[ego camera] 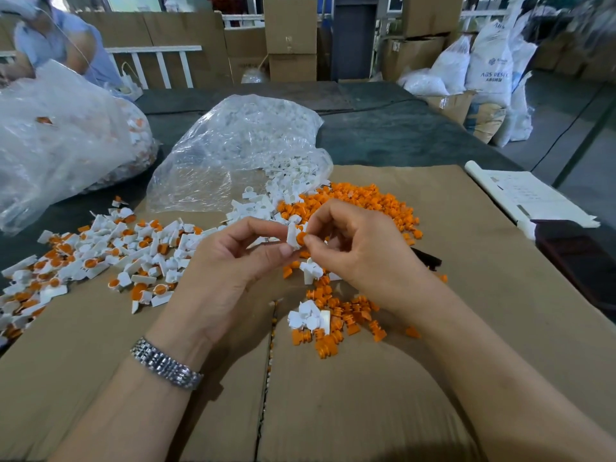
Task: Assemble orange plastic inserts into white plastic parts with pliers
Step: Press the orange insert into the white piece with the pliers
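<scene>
My left hand (230, 261) pinches a small white plastic part (292, 235) between thumb and fingers above the cardboard. My right hand (360, 248) pinches an orange insert (301, 238) and holds it against the white part. A pile of loose orange inserts (360, 198) lies just behind my hands, and more orange inserts (340, 325) with a few white parts (308, 316) lie below them. White parts with orange inserts fitted (100, 258) are spread out at the left. A dark handle, possibly the pliers (428, 258), shows behind my right hand.
A clear bag of white parts (240, 145) lies open behind the piles. A larger clear bag (60, 135) sits far left, with another person (56, 38) behind it. Papers (530, 198) lie at the right edge of the cardboard sheet (333, 411). Boxes and sacks stand beyond.
</scene>
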